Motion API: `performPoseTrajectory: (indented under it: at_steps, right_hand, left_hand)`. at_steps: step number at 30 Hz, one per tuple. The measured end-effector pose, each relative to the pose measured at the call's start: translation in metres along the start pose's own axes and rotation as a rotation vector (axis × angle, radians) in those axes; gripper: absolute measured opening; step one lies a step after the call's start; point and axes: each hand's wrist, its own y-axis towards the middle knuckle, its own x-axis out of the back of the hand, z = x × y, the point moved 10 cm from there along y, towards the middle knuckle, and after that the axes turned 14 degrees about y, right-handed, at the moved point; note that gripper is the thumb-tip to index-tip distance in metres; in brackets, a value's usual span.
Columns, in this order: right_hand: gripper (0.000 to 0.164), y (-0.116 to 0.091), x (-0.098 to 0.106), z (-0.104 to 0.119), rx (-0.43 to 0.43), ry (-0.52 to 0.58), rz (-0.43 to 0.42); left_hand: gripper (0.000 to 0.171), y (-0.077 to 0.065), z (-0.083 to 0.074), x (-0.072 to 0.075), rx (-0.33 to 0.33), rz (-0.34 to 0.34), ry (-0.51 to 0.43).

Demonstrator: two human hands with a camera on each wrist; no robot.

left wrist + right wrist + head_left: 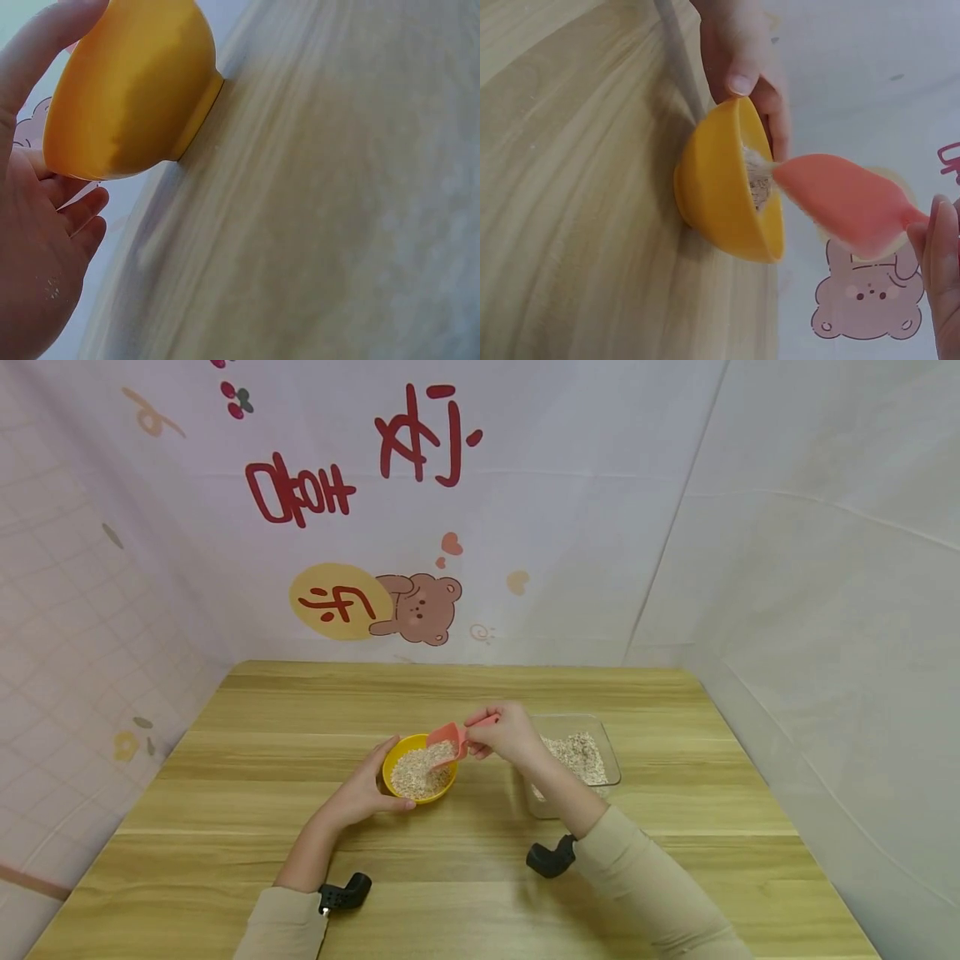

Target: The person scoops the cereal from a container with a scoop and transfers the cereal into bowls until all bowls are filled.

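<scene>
A yellow bowl (pixel 716 180) stands on the table and contains pale oat flakes (pixel 411 777). My left hand (pixel 358 795) holds it from the left, thumb on the near side and fingers round the far side. In the left wrist view the bowl's outer wall (pixel 139 82) lies between thumb and fingers. By its handle, my right hand (pixel 508 737) grips a pink scoop (pixel 444 735) over the bowl's right rim. The scoop (pixel 847 199) is tipped down, and flakes slide from its lip into the bowl.
Right of the bowl, partly behind my right forearm, a clear rectangular container (pixel 617 768) holds more oat flakes (pixel 583 756). The wooden table (pixel 450 893) meets a printed white cloth (pixel 570 527) at the back and sides. Black wrist mounts (pixel 345 893) sit on both forearms.
</scene>
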Motion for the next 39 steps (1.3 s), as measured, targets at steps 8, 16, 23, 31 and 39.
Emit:
performPoseTrajectory:
  at_steps: [8, 16, 23, 31, 39]
  right_hand:
    - [0.011, 0.005, -0.004, 0.007, -0.004, -0.055, 0.047]
    - [0.011, 0.004, -0.005, 0.018, 0.022, -0.094, 0.064]
    - [0.013, 0.001, 0.003, 0.014, 0.025, -0.055, 0.038]
    - [0.017, -0.003, 0.018, 0.001, 0.021, 0.005, -0.011]
    - [0.018, -0.012, 0.028, -0.001, 0.053, 0.074, -0.05]
  left_hand:
    - [0.112, 0.001, 0.003, -0.001, 0.011, -0.003, 0.016]
    - [0.114, 0.0, 0.003, -0.002, 0.025, -0.003, 0.007]
    - [0.113, -0.001, 0.002, -0.003, 0.025, 0.003, 0.014]
    - [0.116, 0.0, 0.002, -0.002, 0.024, -0.011, 0.004]
    - [0.115, 0.002, -0.001, 0.001, -0.002, -0.034, 0.007]
